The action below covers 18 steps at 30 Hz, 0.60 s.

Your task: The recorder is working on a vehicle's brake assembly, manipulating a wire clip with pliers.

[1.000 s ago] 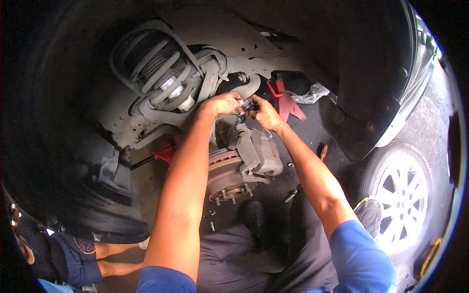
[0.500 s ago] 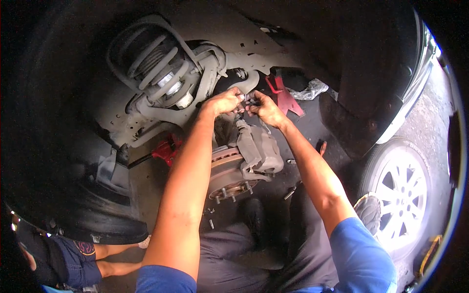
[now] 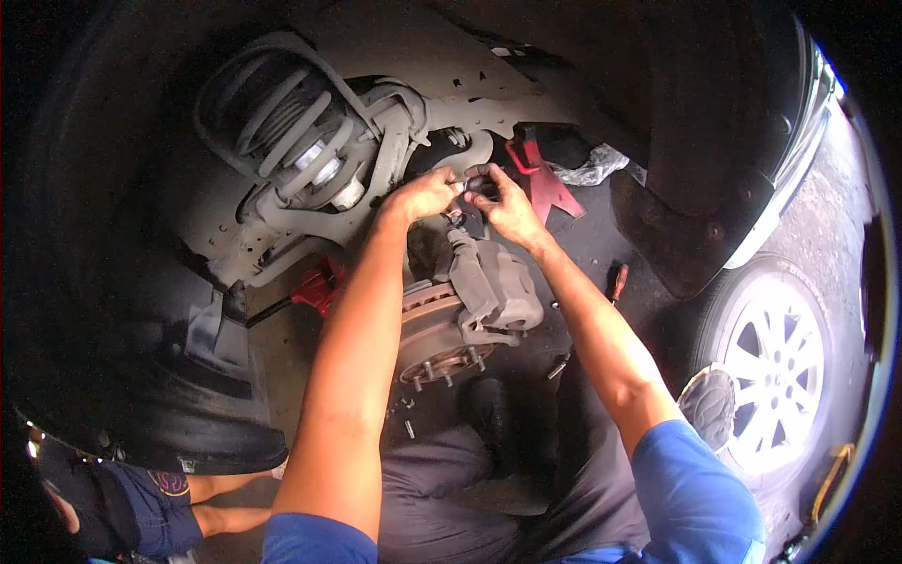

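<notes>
My left hand (image 3: 425, 195) is pinched closed above the brake assembly, with something small and pale at its fingertips. Just beside it my right hand (image 3: 507, 207) curls its fingers round something small and dark. Both are too small and covered to name. Below the hands sits the grey brake caliper (image 3: 507, 287), clamped over the rusty brake disc (image 3: 427, 324), whose wheel studs face me. To the left of my hands stands the coil spring (image 3: 282, 122) with its strut.
A red jack stand (image 3: 552, 188) stands behind my right hand, with crumpled clear plastic (image 3: 601, 165) beside it. A screwdriver (image 3: 619, 280) and small metal parts lie on the floor. An alloy wheel (image 3: 775, 362) is at the right. Another person's legs (image 3: 235, 520) show lower left.
My right hand has turned slightly, its fingers now curled higher beside the left fingertips. The view has shifted a little; more of the screwdriver shows past my right forearm.
</notes>
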### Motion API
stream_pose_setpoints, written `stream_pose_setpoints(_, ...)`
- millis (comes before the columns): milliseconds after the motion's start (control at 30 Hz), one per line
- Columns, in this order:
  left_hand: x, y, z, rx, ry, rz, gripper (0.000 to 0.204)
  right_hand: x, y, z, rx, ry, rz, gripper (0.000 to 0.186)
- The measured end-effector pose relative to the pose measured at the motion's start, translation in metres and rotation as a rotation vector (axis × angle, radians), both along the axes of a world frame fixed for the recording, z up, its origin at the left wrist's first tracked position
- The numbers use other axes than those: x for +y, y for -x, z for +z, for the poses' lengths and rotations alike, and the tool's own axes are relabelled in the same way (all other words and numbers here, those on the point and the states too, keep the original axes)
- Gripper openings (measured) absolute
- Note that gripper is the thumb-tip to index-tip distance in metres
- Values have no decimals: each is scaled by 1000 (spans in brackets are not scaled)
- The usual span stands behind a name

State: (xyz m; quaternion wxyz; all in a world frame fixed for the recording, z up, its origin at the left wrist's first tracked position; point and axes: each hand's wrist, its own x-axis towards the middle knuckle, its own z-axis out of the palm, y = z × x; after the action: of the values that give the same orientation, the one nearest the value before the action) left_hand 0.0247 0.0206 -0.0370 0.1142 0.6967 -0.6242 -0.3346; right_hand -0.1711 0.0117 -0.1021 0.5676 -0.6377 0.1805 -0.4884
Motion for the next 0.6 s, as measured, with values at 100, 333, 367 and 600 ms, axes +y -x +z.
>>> stream_pose_setpoints(100,-2,-1,-2,-26,33,-15,23,4,3,7,46,18,-73,29)
stream_pose_setpoints(333,18,24,26,-110,-69,85,29,-1,4,5,295,462,-270,36)
stream_pose_setpoints(367,20,27,29,-94,-93,110,31,-3,2,3,360,487,-266,38)
stream_pose_setpoints(600,23,33,36,-100,-66,98,37,-9,1,-10,410,759,-410,37)
